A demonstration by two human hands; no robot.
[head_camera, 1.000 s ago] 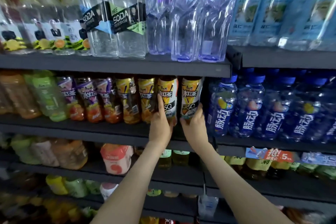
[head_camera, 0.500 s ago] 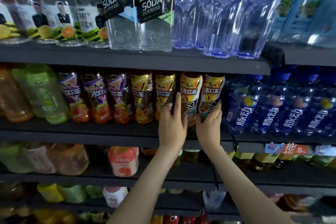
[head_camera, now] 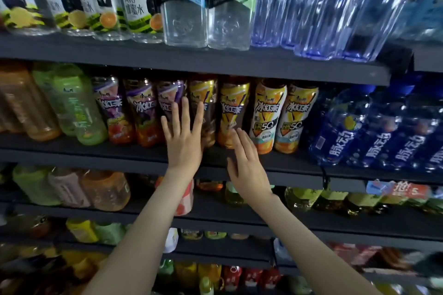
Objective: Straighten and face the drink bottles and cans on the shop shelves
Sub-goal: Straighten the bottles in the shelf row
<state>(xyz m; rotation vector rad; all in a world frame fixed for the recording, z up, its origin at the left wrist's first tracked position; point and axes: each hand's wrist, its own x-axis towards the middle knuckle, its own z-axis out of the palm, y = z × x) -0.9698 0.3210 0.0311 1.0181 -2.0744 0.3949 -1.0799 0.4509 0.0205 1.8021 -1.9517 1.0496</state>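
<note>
Change: both hands have left the two white-and-yellow tea bottles (head_camera: 266, 117) they were on a second ago. They are now further left along the same shelf, and the view has swung left with them.
Shelves: dark boards run across the whole view. The middle shelf (head_camera: 72, 148) carries the tea row, with more blurred drinks on the boards below.
Top shelf: clear soda bottles (head_camera: 184, 19) stand beside blue-tinted water bottles (head_camera: 311, 7).
Middle shelf, right: blue sports drink bottles (head_camera: 340, 132) stand just beside the white-and-yellow pair.
Middle shelf, left: orange bottles (head_camera: 21, 103) come first, then green bottles (head_camera: 72, 108), then three purple tea bottles (head_camera: 112, 112).
Middle shelf, centre: two yellow tea bottles (head_camera: 231, 112) stand between the purple ones and the white-and-yellow pair. The left one shows mostly brown drink below its top band.
Left hand (head_camera: 183, 141): raised flat in front of the third purple bottle and the left yellow bottle.
Right hand (head_camera: 247, 165): lower, with its tips at the base of the right yellow bottle.
Left fingers (head_camera: 178, 115): straight and spread, holding nothing. Whether they touch the bottles cannot be told.
Right fingers (head_camera: 239, 137): straight and loosely apart, holding nothing. Contact with the bottle cannot be told.
</note>
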